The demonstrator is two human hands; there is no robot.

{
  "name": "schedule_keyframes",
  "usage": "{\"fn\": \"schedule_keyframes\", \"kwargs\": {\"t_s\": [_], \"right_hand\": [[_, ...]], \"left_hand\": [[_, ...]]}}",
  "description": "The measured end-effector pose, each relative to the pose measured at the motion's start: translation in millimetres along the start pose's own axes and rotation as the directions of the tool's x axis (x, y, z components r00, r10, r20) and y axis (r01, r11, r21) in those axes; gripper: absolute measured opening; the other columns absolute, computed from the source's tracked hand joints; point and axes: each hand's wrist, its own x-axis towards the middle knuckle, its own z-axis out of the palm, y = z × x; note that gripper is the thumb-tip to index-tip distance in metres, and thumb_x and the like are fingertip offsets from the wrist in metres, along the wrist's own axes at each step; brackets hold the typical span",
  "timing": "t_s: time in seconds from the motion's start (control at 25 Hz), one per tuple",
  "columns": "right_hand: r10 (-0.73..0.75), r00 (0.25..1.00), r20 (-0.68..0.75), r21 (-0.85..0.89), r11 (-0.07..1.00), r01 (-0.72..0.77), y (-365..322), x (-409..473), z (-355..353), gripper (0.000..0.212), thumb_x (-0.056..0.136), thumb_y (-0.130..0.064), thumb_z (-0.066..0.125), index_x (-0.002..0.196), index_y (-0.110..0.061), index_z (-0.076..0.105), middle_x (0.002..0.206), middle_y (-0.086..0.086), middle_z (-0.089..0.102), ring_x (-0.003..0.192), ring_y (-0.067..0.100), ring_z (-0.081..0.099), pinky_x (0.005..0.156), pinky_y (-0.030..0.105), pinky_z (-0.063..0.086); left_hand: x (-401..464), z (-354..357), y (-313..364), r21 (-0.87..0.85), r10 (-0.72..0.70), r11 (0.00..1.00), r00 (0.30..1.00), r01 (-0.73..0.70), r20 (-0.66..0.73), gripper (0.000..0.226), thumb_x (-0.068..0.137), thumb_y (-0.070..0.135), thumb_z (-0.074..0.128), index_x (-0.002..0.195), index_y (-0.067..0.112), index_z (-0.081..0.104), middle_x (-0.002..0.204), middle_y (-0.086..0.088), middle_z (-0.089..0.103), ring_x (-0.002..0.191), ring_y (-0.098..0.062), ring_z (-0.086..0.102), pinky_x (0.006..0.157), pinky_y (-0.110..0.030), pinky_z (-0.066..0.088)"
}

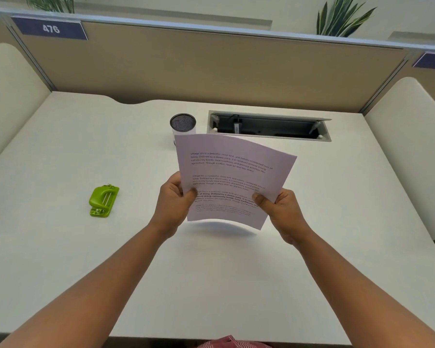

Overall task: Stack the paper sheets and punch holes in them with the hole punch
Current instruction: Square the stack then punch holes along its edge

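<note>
Both hands, the left hand (174,197) and right hand (278,207), pinch the paper sheets (232,179) by the side edges; the sheets hide the fingers behind and part of a mesh-topped cylinder (182,124).

White desk (60,247), mesh-topped cylinder (182,124), open cable tray (269,126), tan partition (211,66), "476" sign (50,28), plant (342,18)

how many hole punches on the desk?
1. The green hole punch lies on the desk, apart from the left hand, which with the right hand holds the paper sheets.
</note>
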Motion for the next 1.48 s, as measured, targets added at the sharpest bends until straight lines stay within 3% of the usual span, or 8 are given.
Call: {"fn": "schedule_keyframes", "kwargs": {"t_s": [0.44, 0.6, 0.8, 1.04, 1.16, 1.28, 1.36, 1.48], "right_hand": [[0.066, 0.998, -0.018, -0.090, 0.994, -0.067, 18.2, -4.1, 7.5, 0.039, 0.087, -0.010, 0.065, 0.099, -0.043, 0.080, 0.106, -0.011, 0.081, 0.099, 0.010, 0.076, 0.081, 0.024, 0.059], [0.083, 0.997, -0.007, -0.101, 0.991, -0.083, 20.2, -5.1, 6.5, 0.048, 0.094, 0.001, 0.063, 0.099, -0.044, 0.079, 0.108, -0.006, 0.081, 0.106, 0.024, 0.073, 0.094, 0.042, 0.061], [0.124, 0.992, -0.016, -0.122, 0.985, -0.125, 20.9, -4.0, 8.9, 0.048, 0.093, 0.001, 0.062, 0.095, -0.044, 0.078, 0.113, 0.008, 0.077, 0.112, 0.036, 0.068, 0.101, 0.060, 0.054], [0.134, 0.991, -0.019, -0.082, 0.987, -0.136, 13.4, -0.5, 5.4, 0.033, 0.085, -0.010, 0.072, 0.107, -0.033, 0.077, 0.116, -0.003, 0.079, 0.110, 0.021, 0.073, 0.104, 0.057, 0.054], [-0.007, 0.989, -0.151, 0.025, 1.000, 0.011, -1.6, 3.8, -5.9, 0.070, 0.078, -0.018, 0.084, 0.140, -0.018, 0.051, 0.143, 0.007, 0.064, 0.130, 0.022, 0.063, 0.109, 0.053, 0.050], [-0.291, 0.912, -0.287, -0.317, 0.928, 0.196, -27.0, 7.0, -23.4, 0.105, 0.078, -0.041, 0.085, 0.160, -0.036, 0.019, 0.168, -0.009, 0.028, 0.153, 0.007, 0.031, 0.122, 0.034, 0.032], [-0.387, 0.894, -0.225, -0.474, 0.845, 0.247, -40.2, 10.0, -32.7, 0.098, 0.081, -0.041, 0.084, 0.158, -0.037, 0.024, 0.165, -0.012, 0.034, 0.151, 0.004, 0.033, 0.121, 0.028, 0.030], [-0.186, 0.982, -0.024, -0.372, 0.914, 0.164, -51.0, 15.9, -32.1, 0.050, 0.084, -0.039, 0.081, 0.131, -0.037, 0.063, 0.131, -0.012, 0.071, 0.126, 0.013, 0.064, 0.100, 0.031, 0.055]], "left_hand": [[-3.6, 0.1, -21.4, 0.012, -0.086, 0.996, 0.996, 0.086, 0.022, 0.059, 0.094, -0.011, 0.047, 0.092, 0.038, 0.080, 0.098, 0.009, 0.080, 0.091, -0.007, 0.072, 0.077, -0.020, 0.057], [-3.6, -0.1, -27.3, -0.006, -0.107, 0.994, 0.994, 0.107, 0.035, 0.056, 0.091, -0.014, 0.045, 0.095, 0.031, 0.078, 0.101, 0.005, 0.079, 0.093, -0.013, 0.072, 0.080, -0.024, 0.058], [-2.9, -1.7, -30.5, 0.005, -0.127, 0.992, 0.990, 0.127, 0.064, 0.046, 0.092, -0.007, 0.054, 0.103, 0.032, 0.078, 0.105, 0.005, 0.080, 0.101, -0.018, 0.073, 0.085, -0.026, 0.058], [3.2, -2.3, 3.0, 0.240, 0.013, 0.971, 0.999, -0.022, 0.040, 0.034, 0.100, 0.015, 0.063, 0.093, 0.046, 0.075, 0.094, 0.023, 0.077, 0.089, -0.003, 0.072, 0.073, -0.016, 0.058], [17.9, -7.7, 33.0, 0.535, 0.152, 0.830, 0.987, -0.161, 0.060, 0.041, 0.097, 0.012, 0.060, 0.075, 0.047, 0.069, 0.076, 0.021, 0.073, 0.075, -0.009, 0.068, 0.060, -0.018, 0.050], [28.6, -7.1, 64.1, 0.793, 0.232, 0.562, 0.965, -0.237, 0.124, 0.028, 0.096, 0.013, 0.057, 0.088, 0.034, 0.073, 0.085, 0.006, 0.076, 0.076, -0.023, 0.063, 0.063, -0.028, 0.041], [31.3, -4.0, 77.8, 0.861, 0.288, 0.415, 0.940, -0.294, 0.183, 0.027, 0.096, 0.012, 0.054, 0.098, 0.028, 0.076, 0.093, -0.001, 0.078, 0.078, -0.025, 0.061, 0.064, -0.030, 0.040], [31.2, 5.5, 90.5, 0.888, 0.246, 0.271, 0.918, -0.373, 0.311, 0.030, 0.094, 0.011, 0.052, 0.100, 0.029, 0.076, 0.094, 0.001, 0.078, 0.080, -0.026, 0.063, 0.063, -0.032, 0.043]]}}
